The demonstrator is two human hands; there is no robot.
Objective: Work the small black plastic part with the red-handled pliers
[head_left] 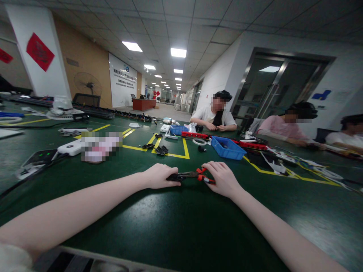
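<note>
My right hand (pixel 225 180) grips the red-and-black handles of a pair of pliers (pixel 202 174), with the jaws pointing left. Closed around a small black part (pixel 176 176) is my left hand (pixel 161 176), and the tips of the pliers meet this part. Fingers cover much of it, so its exact kind cannot be made out. Both hands are just above the green table (pixel 170 223), in front of me. Farther off, more small black pieces (pixel 161 150) lie within a yellow-taped area.
Beyond my right hand stands a blue bin (pixel 227 148), with another blue bin (pixel 178 130) farther back. A white tape roll (pixel 199 141) lies between them. At left are a power bank (pixel 70 146) and a cabled black device (pixel 38 160). Co-workers (pixel 217 113) sit across the table.
</note>
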